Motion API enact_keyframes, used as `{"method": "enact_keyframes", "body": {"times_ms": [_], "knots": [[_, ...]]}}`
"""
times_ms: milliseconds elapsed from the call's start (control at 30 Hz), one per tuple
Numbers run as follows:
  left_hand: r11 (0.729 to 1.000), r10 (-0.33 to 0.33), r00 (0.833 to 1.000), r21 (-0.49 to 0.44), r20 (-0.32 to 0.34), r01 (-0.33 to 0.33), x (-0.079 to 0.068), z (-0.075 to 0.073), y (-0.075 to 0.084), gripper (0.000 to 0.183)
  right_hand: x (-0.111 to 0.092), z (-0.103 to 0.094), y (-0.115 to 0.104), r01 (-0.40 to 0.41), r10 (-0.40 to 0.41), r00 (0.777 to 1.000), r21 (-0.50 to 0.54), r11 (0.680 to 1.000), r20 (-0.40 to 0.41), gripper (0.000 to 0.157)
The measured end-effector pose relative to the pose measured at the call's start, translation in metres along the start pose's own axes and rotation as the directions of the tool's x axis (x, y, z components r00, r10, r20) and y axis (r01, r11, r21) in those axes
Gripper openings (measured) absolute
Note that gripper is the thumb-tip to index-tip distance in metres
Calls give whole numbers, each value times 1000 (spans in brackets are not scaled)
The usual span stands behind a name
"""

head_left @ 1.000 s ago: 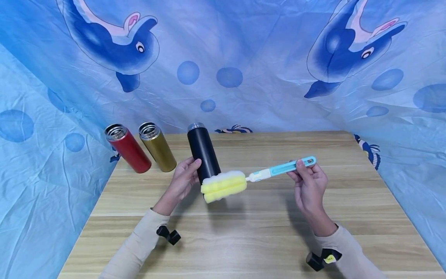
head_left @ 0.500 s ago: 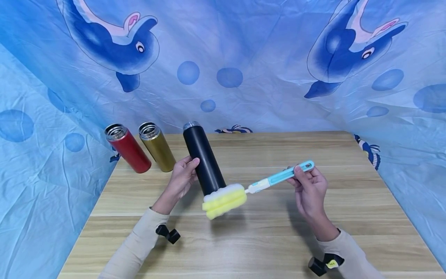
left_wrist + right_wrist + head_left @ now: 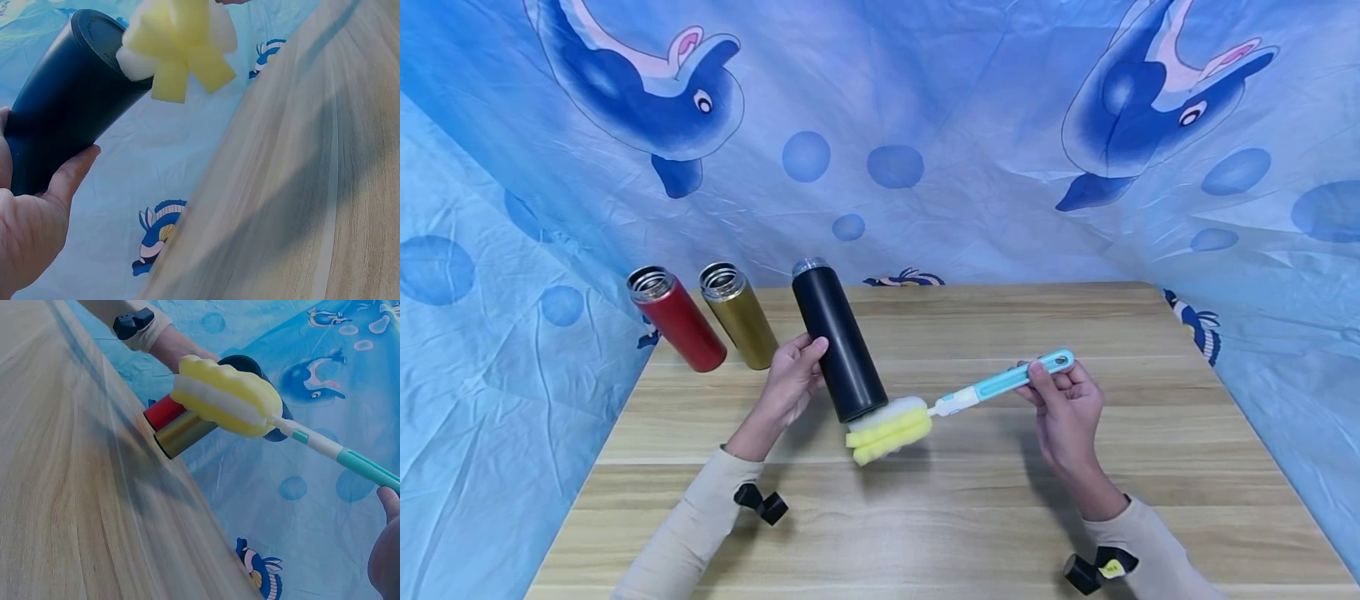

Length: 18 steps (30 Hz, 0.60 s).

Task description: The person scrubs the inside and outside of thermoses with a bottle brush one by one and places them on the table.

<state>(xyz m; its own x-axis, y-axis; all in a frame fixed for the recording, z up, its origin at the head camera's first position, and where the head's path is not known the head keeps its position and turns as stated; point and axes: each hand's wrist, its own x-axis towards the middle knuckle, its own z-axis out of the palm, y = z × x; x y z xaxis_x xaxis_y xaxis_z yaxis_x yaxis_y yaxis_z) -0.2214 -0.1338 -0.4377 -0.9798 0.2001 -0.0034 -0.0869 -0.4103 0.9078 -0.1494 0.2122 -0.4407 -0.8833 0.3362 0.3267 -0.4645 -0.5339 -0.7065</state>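
Note:
My left hand [image 3: 792, 379] grips a black metal bottle [image 3: 841, 346] round its middle, tilted with its silver neck away from me and its base toward me. In the left wrist view the base of the black bottle [image 3: 69, 94] faces up and right, partly behind the sponge. The right hand [image 3: 1067, 412] pinches the blue end of a bottle brush [image 3: 1011, 379]. Its yellow and white sponge head [image 3: 891, 432] lies against or just in front of the bottle's base; contact is hard to tell. In the right wrist view the sponge head [image 3: 228, 397] covers much of the bottle.
A red bottle [image 3: 681, 325] and a gold bottle [image 3: 743, 321], both without lids, stand at the far left of the wooden table [image 3: 970, 517]. A blue dolphin-print cloth [image 3: 970, 217] hangs behind and at both sides.
The bottle has tipped and moved slightly left, its base coming lower toward me. The brush head went down, then rose slightly and shifted right across the base.

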Motion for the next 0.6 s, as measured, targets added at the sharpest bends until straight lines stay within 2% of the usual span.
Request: {"method": "enact_keyframes", "body": {"times_ms": [100, 233, 333, 467, 600], "knots": [[1000, -6, 1000, 1, -5, 6, 0, 1, 0, 27, 0, -1, -1, -6, 6, 1000, 11, 1000, 5, 12], [1000, -14, 1000, 17, -8, 14, -1, 1, -1, 26, 2, -4, -5, -54, 54, 999, 123, 991, 2, 11], [999, -14, 1000, 29, -8, 14, -1, 1, -1, 27, 5, -7, -9, -80, 89, 995, 196, 977, -34, 8], [999, -14, 1000, 39, -5, 14, -2, 2, 0, 30, 8, -11, -12, -78, 97, 991, 184, 980, -95, 6], [999, -10, 1000, 37, -8, 10, -3, 3, 0, 31, 9, -14, -12, -68, 91, 989, 184, 981, -118, 7]]}}
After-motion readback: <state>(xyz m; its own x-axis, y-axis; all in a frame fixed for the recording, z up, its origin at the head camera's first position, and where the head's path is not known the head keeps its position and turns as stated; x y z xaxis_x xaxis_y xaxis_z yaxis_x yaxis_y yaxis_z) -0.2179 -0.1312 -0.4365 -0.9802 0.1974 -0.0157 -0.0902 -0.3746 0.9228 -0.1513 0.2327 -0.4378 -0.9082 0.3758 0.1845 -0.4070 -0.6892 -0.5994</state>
